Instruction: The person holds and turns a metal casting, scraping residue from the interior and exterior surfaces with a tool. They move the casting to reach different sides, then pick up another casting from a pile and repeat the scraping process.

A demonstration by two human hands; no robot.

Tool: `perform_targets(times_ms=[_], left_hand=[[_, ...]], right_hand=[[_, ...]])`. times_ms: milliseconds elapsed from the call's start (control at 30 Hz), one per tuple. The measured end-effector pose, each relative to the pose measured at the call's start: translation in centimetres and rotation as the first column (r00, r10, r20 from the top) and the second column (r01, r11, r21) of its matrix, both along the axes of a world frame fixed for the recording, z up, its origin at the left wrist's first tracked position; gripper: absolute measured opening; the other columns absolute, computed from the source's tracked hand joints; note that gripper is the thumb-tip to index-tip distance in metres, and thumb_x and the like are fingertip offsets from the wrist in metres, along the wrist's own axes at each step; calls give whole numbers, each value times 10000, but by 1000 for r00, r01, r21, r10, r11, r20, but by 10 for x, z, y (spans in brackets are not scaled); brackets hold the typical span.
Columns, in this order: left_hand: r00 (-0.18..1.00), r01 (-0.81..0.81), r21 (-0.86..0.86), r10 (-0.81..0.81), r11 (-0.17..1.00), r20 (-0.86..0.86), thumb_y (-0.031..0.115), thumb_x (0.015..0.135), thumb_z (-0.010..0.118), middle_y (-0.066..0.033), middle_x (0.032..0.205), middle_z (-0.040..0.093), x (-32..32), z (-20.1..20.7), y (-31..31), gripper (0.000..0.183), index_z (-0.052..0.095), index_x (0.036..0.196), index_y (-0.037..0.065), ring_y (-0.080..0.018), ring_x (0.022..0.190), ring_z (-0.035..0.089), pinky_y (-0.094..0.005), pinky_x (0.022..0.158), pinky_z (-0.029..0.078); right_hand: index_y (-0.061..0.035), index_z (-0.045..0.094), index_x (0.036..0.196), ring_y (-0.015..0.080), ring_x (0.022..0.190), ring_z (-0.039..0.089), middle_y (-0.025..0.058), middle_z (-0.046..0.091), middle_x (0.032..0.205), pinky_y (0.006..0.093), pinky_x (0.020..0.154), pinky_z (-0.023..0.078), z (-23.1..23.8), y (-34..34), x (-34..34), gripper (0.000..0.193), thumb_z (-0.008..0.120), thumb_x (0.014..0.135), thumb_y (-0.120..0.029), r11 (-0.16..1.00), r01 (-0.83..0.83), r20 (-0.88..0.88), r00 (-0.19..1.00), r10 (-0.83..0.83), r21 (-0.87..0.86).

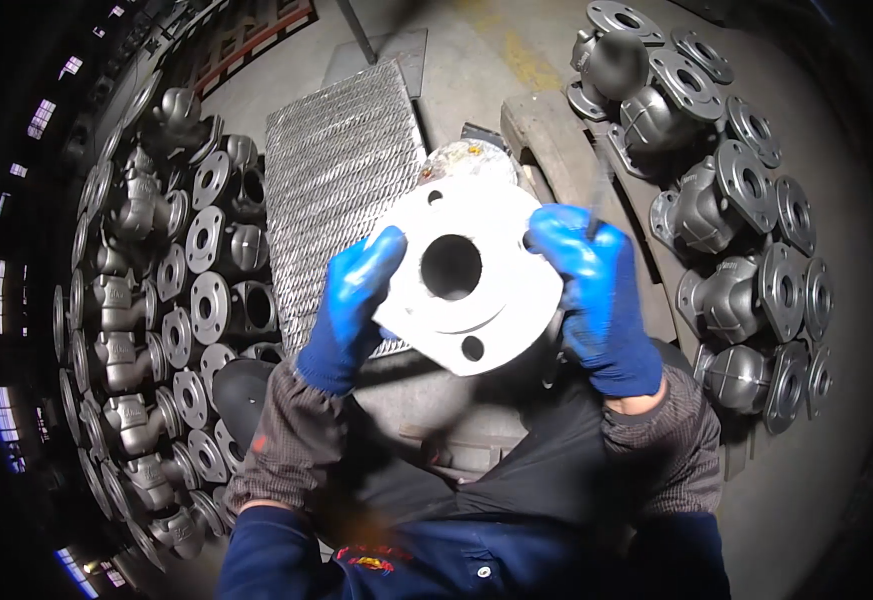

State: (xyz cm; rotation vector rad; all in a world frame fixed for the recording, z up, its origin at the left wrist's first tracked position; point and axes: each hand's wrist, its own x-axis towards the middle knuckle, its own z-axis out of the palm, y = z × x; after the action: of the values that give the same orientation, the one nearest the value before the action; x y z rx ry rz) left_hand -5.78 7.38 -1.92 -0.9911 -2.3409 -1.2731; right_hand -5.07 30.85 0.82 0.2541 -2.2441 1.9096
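Observation:
In front of me a flanged valve body (512,285) is held up, its pale flange face turned toward me and washed out by the light. A dark round bore opens in its middle, with smaller bolt holes near the rim. My left hand (352,295), in a blue coated glove, grips the flange's left edge. My right hand (597,285), gloved alike, is closed on the right edge. A thin dark blurred thing (598,185) stands up beside the right fingers; what it is I cannot make out. The casting's far side is hidden behind the flange.
A ribbed metal grating (342,160) lies beyond my left hand. Stacked grey flanged castings (132,355) fill the left side. More castings (732,295) stand in rows on the right. A wooden beam (547,140) lies behind my right hand. A red pallet (247,40) is at the far left.

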Motion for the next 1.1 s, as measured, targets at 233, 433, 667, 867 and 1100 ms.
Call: perform_targets(times_ms=[233, 433, 667, 867, 1100], left_hand=[[697, -10, 264, -183, 964, 693, 228, 894, 521, -114, 824, 636, -120, 43, 106, 366, 574, 1069, -89, -158, 711, 635, -272, 606, 525], [768, 118, 403, -340, 908, 542, 176, 853, 558, -97, 904, 657, -226, -1, 127, 398, 567, 1152, -88, -148, 841, 618, -264, 773, 500], [802, -119, 224, -39, 967, 595, 327, 810, 689, -77, 735, 669, -298, -52, 146, 363, 687, 901, -24, -130, 671, 610, -275, 632, 482], [848, -225, 83, 154, 971, 508, 461, 853, 610, -104, 653, 626, -367, -67, 161, 485, 644, 800, -20, -178, 577, 592, -298, 576, 475], [985, -145, -69, 151, 987, 87, 440, 876, 503, -176, 718, 645, -337, -69, 131, 435, 630, 822, 27, -319, 677, 635, -415, 656, 496]], right_hand=[[74, 608, 1115, 164, 900, 608, 92, 638, 1040, 297, 840, 480, -19, 88, -65, 307, 555, 895, -133, 844, 377, 87, 924, -373, -380], [26, 609, 1148, 135, 899, 574, 47, 622, 1032, 268, 810, 454, -86, 97, -149, 324, 581, 865, -129, 739, 424, 127, 897, -424, -524], [-3, 689, 979, 62, 716, 489, -50, 566, 795, 227, 662, 417, -121, 94, -221, 190, 607, 873, -137, 761, 534, 90, 835, -543, -370], [-77, 657, 855, 70, 500, 382, -49, 485, 618, 243, 449, 309, -94, 108, -275, 258, 681, 835, -333, 861, 451, 330, 870, -366, -235], [-36, 586, 1074, 144, 793, 490, 29, 541, 929, 292, 680, 393, -150, 143, -377, 386, 612, 877, -367, 918, 334, 233, 895, -380, 215]])
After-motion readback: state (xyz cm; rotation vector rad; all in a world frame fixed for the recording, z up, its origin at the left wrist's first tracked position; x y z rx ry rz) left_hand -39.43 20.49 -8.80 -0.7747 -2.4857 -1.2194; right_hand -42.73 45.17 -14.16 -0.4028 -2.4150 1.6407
